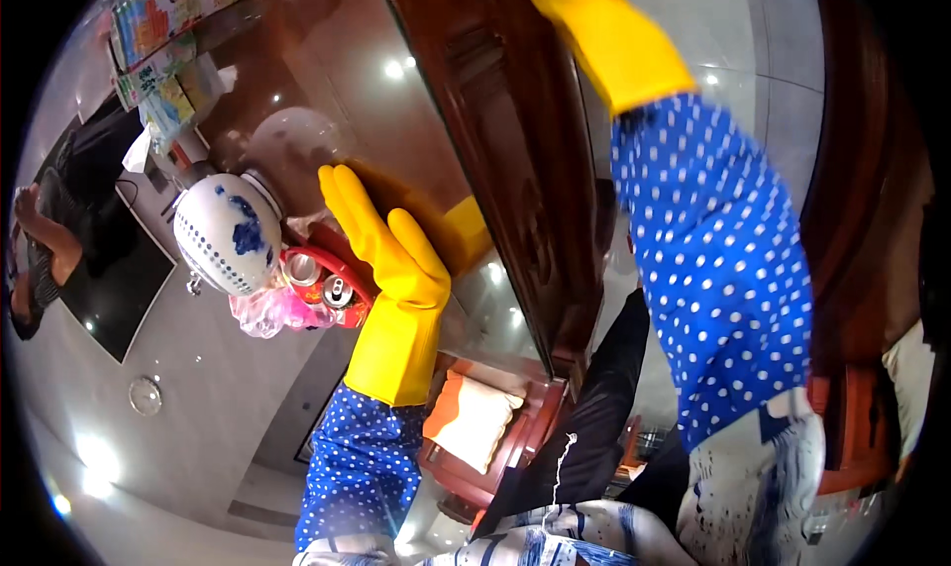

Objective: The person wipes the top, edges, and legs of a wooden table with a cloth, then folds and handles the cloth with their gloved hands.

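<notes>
My left hand (pixel 394 246), in a yellow rubber glove with a blue polka-dot sleeve, lies on or just over a glossy wooden table (pixel 386 120). Its fingers are straight, the thumb is apart, and nothing shows in it. Beside its wrist is a red container (pixel 338 258) with drink cans (pixel 338 291) and pink plastic (pixel 278 310). A white jar with blue decoration (pixel 230 232) stands left of the fingers. My right hand (pixel 617 38), in a matching glove, reaches past the top edge; its fingers are cut off from view, so what it touches is hidden.
Colourful printed books or packets (pixel 174 16) lie at the table's far left. Near the table's lower corner is a wooden seat with an orange and white cushion (pixel 475 421). A person (pixel 52 250) is at the far left by a black panel (pixel 122 284). Dark wooden furniture (pixel 854 157) curves along the right.
</notes>
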Action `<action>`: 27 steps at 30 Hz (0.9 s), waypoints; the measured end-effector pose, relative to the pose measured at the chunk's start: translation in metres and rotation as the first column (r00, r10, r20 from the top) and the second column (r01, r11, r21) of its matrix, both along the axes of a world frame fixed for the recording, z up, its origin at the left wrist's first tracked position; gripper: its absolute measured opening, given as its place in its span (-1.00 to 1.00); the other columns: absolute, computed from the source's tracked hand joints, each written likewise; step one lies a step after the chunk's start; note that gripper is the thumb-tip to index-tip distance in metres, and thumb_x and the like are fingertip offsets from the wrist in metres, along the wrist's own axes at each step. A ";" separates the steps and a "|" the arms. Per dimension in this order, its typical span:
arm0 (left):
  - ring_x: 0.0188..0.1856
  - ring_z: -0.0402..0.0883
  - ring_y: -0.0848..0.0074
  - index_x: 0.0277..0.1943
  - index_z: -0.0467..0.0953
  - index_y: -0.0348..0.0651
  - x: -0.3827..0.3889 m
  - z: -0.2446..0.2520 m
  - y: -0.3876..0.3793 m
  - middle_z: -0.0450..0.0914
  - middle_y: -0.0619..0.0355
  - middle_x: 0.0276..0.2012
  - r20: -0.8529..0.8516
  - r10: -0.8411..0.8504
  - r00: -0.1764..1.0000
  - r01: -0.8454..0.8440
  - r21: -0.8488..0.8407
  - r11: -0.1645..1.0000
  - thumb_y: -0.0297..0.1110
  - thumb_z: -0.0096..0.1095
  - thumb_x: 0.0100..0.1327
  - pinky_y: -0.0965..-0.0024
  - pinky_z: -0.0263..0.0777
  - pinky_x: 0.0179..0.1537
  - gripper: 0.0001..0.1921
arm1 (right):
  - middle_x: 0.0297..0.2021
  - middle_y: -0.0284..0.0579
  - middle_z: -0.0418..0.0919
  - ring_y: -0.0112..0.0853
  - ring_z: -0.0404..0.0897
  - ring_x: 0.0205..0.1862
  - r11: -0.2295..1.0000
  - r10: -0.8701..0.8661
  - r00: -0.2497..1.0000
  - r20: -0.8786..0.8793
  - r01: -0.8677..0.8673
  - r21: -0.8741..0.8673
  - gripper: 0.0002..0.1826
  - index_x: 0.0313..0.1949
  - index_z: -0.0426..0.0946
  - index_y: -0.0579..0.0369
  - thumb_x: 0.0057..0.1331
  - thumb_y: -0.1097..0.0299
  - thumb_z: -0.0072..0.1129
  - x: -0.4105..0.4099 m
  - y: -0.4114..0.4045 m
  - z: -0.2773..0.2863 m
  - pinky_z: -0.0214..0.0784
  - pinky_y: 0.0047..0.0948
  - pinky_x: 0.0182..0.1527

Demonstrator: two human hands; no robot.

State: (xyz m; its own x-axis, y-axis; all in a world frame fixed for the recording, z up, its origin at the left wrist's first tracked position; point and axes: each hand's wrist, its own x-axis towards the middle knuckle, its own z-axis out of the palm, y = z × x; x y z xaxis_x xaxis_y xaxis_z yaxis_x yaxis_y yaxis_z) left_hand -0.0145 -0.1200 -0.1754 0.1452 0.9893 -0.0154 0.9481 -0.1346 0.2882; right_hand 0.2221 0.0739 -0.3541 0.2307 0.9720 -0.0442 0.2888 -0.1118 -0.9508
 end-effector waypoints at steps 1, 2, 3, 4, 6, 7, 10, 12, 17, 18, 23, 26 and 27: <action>0.63 -0.02 -0.14 0.58 0.05 -0.37 0.002 -0.006 0.000 0.00 -0.29 0.60 0.005 -0.009 1.000 0.009 -0.001 1.000 -0.13 -0.19 0.62 0.02 -0.21 0.61 -0.36 | -0.10 0.13 0.71 0.15 0.63 0.00 0.989 -0.118 0.991 -0.064 0.122 0.077 -0.69 -0.06 0.62 0.14 0.50 0.18 0.03 -0.002 -0.034 -0.031 0.48 0.05 0.02; 0.63 -0.03 -0.08 0.58 0.04 -0.37 0.000 -0.007 -0.003 -0.01 -0.26 0.61 -0.006 0.022 1.000 -0.022 -0.033 0.999 -0.13 -0.19 0.62 0.09 -0.23 0.61 -0.35 | -0.20 0.11 0.70 0.12 0.64 -0.11 0.986 -0.113 0.994 -0.004 0.112 0.122 -0.73 -0.01 0.64 0.08 0.46 0.24 0.07 -0.010 -0.079 -0.048 0.48 0.06 -0.06; 0.64 -0.03 -0.03 0.59 0.02 -0.37 -0.004 -0.001 -0.004 -0.02 -0.22 0.62 -0.020 0.055 0.998 -0.056 -0.060 0.997 -0.13 -0.19 0.63 0.15 -0.24 0.62 -0.35 | -0.30 0.08 0.69 0.08 0.65 -0.22 0.981 -0.107 0.993 0.054 0.097 0.170 -0.74 0.03 0.65 0.01 0.43 0.30 0.10 -0.023 -0.129 -0.051 0.48 0.08 -0.13; 0.64 -0.03 -0.03 0.59 0.02 -0.37 -0.018 0.000 -0.006 -0.02 -0.22 0.62 -0.014 0.048 0.999 -0.049 -0.069 0.996 -0.13 -0.19 0.63 0.15 -0.24 0.62 -0.35 | -0.33 0.06 0.69 0.11 0.63 -0.23 0.983 -0.168 0.974 0.153 0.153 0.104 -0.69 0.12 0.61 0.10 0.50 0.28 0.06 -0.038 -0.177 -0.045 0.46 0.06 -0.14; 0.60 0.09 0.33 0.63 0.01 -0.15 -0.055 0.001 -0.010 0.06 0.05 0.62 0.298 0.309 0.903 -0.267 -0.172 0.948 -0.16 -0.15 0.65 0.43 -0.13 0.57 -0.39 | -0.29 0.06 0.68 0.02 0.64 -0.24 0.977 -0.010 0.988 -0.153 -0.023 -0.210 -0.64 0.22 0.51 0.36 0.54 0.40 0.08 -0.058 -0.268 0.003 0.46 -0.11 -0.12; 0.53 0.21 0.44 0.64 -0.01 -0.06 -0.026 -0.008 -0.007 0.14 0.15 0.58 0.273 0.182 0.944 -0.154 -0.121 0.981 -0.16 -0.14 0.67 0.52 -0.03 0.51 -0.40 | -0.30 0.09 0.68 0.07 0.63 -0.24 0.915 0.052 0.998 -0.022 -0.057 -0.399 -0.60 0.24 0.49 0.36 0.54 0.36 0.09 -0.058 -0.329 0.001 0.46 -0.08 -0.14; 0.39 0.39 0.49 0.64 0.01 -0.04 -0.033 -0.004 -0.003 0.22 0.19 0.54 0.353 0.232 0.906 -0.190 -0.151 0.970 -0.14 -0.08 0.67 0.56 0.16 0.42 -0.40 | -0.28 0.14 0.68 0.12 0.63 -0.19 0.887 -0.090 0.986 -0.139 0.016 -0.461 -0.56 0.23 0.50 0.34 0.52 0.25 0.12 -0.078 -0.401 0.039 0.46 -0.05 -0.12; 0.37 0.40 0.49 0.64 0.01 -0.04 -0.032 -0.005 -0.003 0.23 0.19 0.53 0.367 0.205 0.907 -0.157 -0.157 0.975 -0.15 -0.08 0.67 0.55 0.18 0.41 -0.40 | -0.25 0.18 0.68 0.16 0.63 -0.13 0.756 -0.087 0.991 -0.098 0.002 -0.655 -0.54 0.21 0.54 0.31 0.50 0.19 0.16 -0.084 -0.399 0.038 0.45 0.00 -0.07; 0.32 0.46 0.50 0.63 0.02 -0.03 -0.049 -0.013 -0.006 0.31 0.19 0.48 0.482 0.319 0.816 -0.206 -0.273 0.940 -0.15 -0.07 0.67 0.53 0.24 0.41 -0.40 | -0.05 0.17 0.68 0.15 0.61 0.05 0.944 -0.203 0.979 -0.019 0.191 -0.269 -0.49 0.24 0.54 0.06 0.55 -0.05 -0.01 -0.042 -0.209 -0.053 0.43 0.07 0.07; 0.28 0.49 0.53 0.62 0.05 -0.01 -0.023 -0.016 -0.006 0.35 0.21 0.45 0.460 0.226 0.859 -0.134 -0.223 0.966 -0.12 -0.02 0.65 0.56 0.27 0.39 -0.39 | -0.10 0.14 0.70 0.12 0.64 0.00 0.972 -0.186 0.981 -0.050 0.176 -0.154 -0.55 0.15 0.57 0.02 0.55 -0.04 0.00 -0.024 -0.168 -0.061 0.46 0.04 0.03; 0.46 0.37 0.46 0.60 0.06 -0.09 -0.027 -0.008 0.000 0.28 0.08 0.52 0.390 0.211 0.896 -0.136 -0.212 0.968 -0.05 -0.08 0.66 0.48 0.22 0.49 -0.39 | -0.20 0.10 0.69 0.11 0.64 -0.12 0.982 -0.180 0.983 -0.030 0.178 -0.064 -0.62 0.11 0.58 -0.02 0.46 0.05 0.14 -0.037 -0.142 -0.054 0.46 0.07 -0.05; 0.45 0.39 0.46 0.61 0.06 -0.06 -0.045 -0.004 -0.004 0.28 0.10 0.51 0.427 0.210 0.880 -0.134 -0.199 0.971 -0.05 -0.03 0.64 0.47 0.26 0.46 -0.38 | -0.02 0.04 0.63 0.09 0.59 -0.03 0.972 -0.024 0.997 0.076 0.041 -0.230 -0.48 0.33 0.48 -0.13 0.37 0.28 0.18 -0.064 -0.253 -0.005 0.42 0.05 -0.08; 0.45 0.40 0.46 0.61 0.07 -0.05 -0.057 -0.001 -0.003 0.27 0.11 0.52 0.530 0.324 0.784 -0.188 -0.294 0.937 -0.06 0.00 0.63 0.47 0.29 0.45 -0.37 | 0.07 0.10 0.60 0.09 0.61 -0.02 0.956 0.076 0.988 0.136 -0.033 -0.291 -0.39 0.39 0.43 -0.14 0.33 0.31 0.20 -0.065 -0.292 0.019 0.45 0.05 -0.02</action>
